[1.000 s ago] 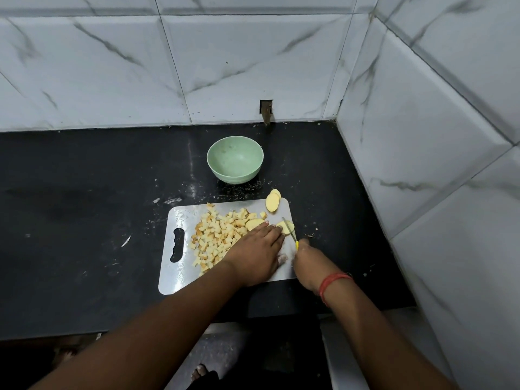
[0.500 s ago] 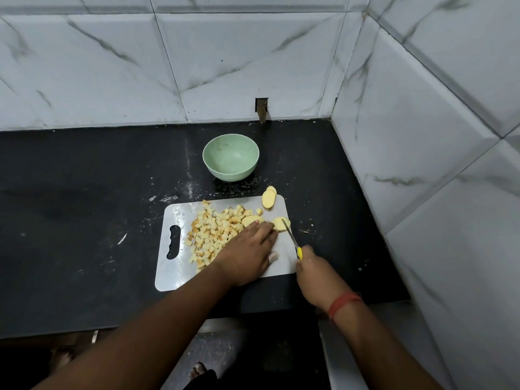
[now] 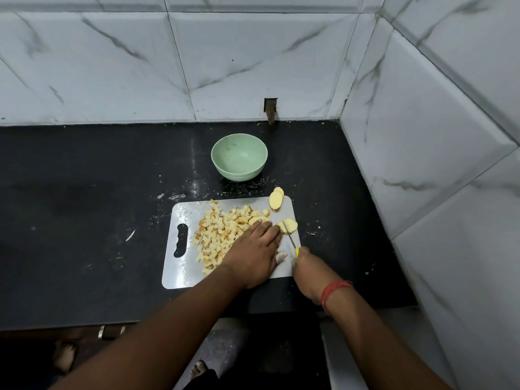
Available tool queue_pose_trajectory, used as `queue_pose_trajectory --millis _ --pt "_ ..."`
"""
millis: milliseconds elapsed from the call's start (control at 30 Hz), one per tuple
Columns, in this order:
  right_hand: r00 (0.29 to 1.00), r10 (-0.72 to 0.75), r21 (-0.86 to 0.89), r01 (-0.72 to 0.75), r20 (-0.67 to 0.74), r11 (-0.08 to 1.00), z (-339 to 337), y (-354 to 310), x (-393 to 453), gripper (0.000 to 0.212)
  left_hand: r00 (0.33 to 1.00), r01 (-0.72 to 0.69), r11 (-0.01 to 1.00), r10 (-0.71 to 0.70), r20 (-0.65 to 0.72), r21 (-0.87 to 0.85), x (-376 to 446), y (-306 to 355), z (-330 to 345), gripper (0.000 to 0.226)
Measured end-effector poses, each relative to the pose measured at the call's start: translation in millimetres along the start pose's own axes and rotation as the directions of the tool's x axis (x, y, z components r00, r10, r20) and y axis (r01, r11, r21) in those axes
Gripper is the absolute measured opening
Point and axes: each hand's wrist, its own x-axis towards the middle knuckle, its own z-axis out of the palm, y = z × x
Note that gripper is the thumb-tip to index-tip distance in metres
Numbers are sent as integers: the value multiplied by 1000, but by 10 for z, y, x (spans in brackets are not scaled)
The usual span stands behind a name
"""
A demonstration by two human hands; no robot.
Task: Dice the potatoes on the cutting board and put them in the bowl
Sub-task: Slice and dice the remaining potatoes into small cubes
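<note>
A white cutting board (image 3: 183, 271) lies on the black counter. A heap of diced potato (image 3: 222, 232) covers its middle. My left hand (image 3: 253, 254) rests flat on the board, its fingertips holding down a potato slice (image 3: 289, 225) near the right edge. My right hand (image 3: 309, 271) grips a yellow-handled knife (image 3: 289, 239), whose thin blade lies across that slice. Two more potato slices (image 3: 276, 199) sit at the board's far right corner. The green bowl (image 3: 239, 156) stands empty behind the board.
Marble-patterned tiled walls (image 3: 422, 136) close the counter at the back and right. Scraps and crumbs (image 3: 171, 196) dot the black counter (image 3: 84, 206) around the board. The counter's front edge runs just below the board, with my feet on the floor beneath.
The knife drew back toward me half a second ago and now lies across the slice again. My left hand stays on the slice. The camera shifted slightly.
</note>
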Motion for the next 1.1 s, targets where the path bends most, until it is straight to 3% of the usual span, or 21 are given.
queue_pose_trajectory --millis 267,367,433,533,700,933,1100 --pt "997 -10 41 7 71 999 19 228 -440 25 999 33 999 -33 17 22 -6 35 -8 69" --pt "997 -47 186 57 -62 981 -143 336 -593 8 996 53 998 -51 -79 28 -11 48 -34 63" --pt "985 -33 311 85 -169 946 -276 434 -591 11 991 31 999 -30 -131 8 84 108 -58 61" --pt "982 3 450 83 -188 889 -367 505 -497 15 1000 -4 1000 3 -27 -22 290 264 -106 73" --pt "989 -12 473 83 -150 877 -351 530 -423 15 982 60 996 -71 173 68 445 381 -60 88" --pt "992 -45 498 100 -122 862 -333 511 -425 17 968 136 983 -158 196 122 210 97 -39 86" --pt "987 -61 483 127 -150 866 -387 481 -368 19 983 127 989 -135 121 74 109 52 -104 93"
